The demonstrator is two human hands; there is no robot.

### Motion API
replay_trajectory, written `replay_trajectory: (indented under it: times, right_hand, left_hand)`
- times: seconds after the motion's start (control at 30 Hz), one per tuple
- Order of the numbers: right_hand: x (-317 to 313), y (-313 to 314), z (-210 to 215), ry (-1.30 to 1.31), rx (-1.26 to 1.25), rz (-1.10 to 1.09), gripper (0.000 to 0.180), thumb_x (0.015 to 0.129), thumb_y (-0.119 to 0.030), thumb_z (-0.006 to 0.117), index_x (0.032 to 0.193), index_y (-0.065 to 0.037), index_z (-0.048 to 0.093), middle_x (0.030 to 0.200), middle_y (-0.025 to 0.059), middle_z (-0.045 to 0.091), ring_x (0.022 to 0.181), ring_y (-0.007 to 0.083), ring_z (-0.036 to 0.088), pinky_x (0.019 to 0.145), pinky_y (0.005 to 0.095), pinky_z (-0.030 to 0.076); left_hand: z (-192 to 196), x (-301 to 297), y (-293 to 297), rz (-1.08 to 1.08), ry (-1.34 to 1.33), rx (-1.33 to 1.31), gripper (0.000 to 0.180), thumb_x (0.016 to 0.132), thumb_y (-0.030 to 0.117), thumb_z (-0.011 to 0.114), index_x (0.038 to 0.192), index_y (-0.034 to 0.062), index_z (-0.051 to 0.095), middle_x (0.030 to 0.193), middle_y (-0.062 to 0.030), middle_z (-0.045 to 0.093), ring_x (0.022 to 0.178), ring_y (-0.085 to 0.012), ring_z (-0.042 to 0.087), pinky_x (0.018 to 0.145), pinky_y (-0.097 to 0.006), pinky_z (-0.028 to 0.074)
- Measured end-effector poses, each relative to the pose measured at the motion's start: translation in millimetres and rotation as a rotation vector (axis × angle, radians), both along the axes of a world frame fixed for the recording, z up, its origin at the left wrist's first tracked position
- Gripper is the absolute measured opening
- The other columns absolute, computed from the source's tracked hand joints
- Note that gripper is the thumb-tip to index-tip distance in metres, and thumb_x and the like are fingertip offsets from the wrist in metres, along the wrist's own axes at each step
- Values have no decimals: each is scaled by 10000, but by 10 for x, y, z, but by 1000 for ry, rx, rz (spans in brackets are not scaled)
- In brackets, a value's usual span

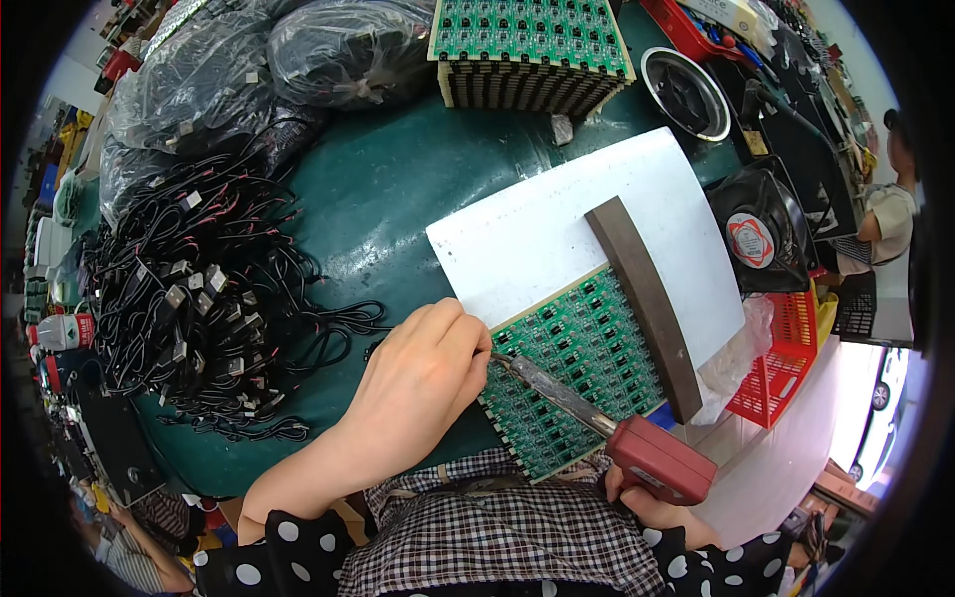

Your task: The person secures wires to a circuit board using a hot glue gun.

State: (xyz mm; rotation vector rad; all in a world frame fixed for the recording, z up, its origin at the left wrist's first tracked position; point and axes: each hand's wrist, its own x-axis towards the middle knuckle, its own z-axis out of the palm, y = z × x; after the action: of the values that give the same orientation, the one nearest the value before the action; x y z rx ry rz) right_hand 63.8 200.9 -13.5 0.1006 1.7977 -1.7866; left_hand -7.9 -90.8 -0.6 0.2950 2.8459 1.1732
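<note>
Board (582, 363), lower centre of frame. Right hand (652, 505): grip clenched round iron (662, 461). Left hand (423, 363), board's left edge: grip hidden, cannot tell.

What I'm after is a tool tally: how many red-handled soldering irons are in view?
1: the red-handled soldering iron, in the right hand, its tip near the left hand at the circuit panel. Others may be hidden.
</note>
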Motion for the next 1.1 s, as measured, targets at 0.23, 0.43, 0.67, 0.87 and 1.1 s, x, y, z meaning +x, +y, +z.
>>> replay_trajectory:
  times: [0.23, 0.43, 0.67, 0.87, 1.1]
  right_hand:
    - [-38, -26, 108, -47, -199, -129, 676, 714, -89, 747, 1276, 77, 409, 1014, 140, 642, 709, 135, 621, 598, 232, 502]
    - [-49, -92, 151, -15, -69, -73, 787, 733, -449, 754, 1282, 3, 416, 1053, 156, 612, 609, 177, 569, 516, 264, 456]
    - [-5, -120, 160, -19, -78, -189, 806, 728, -462, 751, 1281, 8, 401, 1014, 166, 608, 594, 174, 562, 499, 259, 449]
    - [11, -74, 127, 23, -179, -156, 704, 802, -381, 713, 1324, -31, 393, 1147, 142, 564, 708, 143, 555, 634, 273, 458]
    - [50, -66, 111, 44, -191, -179, 722, 788, -392, 724, 1317, -27, 396, 1133, 149, 570, 690, 149, 557, 627, 272, 462]
  left_hand:
    - [1, -5, 8, 1, 8, 2, 117, 748, -1, 622, 819, 22, 530, 775, -102, 476, 739, -267, 518, 651, -349, 425]
    - [-6, 9, 10, 9, 15, -9, 110, 754, 2, 619, 818, 21, 531, 771, -102, 474, 735, -267, 518, 649, -349, 426]
    - [200, 146, -81, 75, -187, 107, 241, 769, -42, 591, 1005, 4, 580, 866, -113, 539, 809, -276, 552, 715, -353, 453]
    - [73, 181, -265, 94, 52, -219, 311, 710, -20, 641, 1013, 42, 616, 975, -118, 549, 912, -285, 539, 779, -368, 438]
    - [-31, 55, -464, -20, 116, -338, 94, 735, 58, 663, 821, 65, 626, 814, -54, 580, 851, -231, 558, 879, -392, 393]
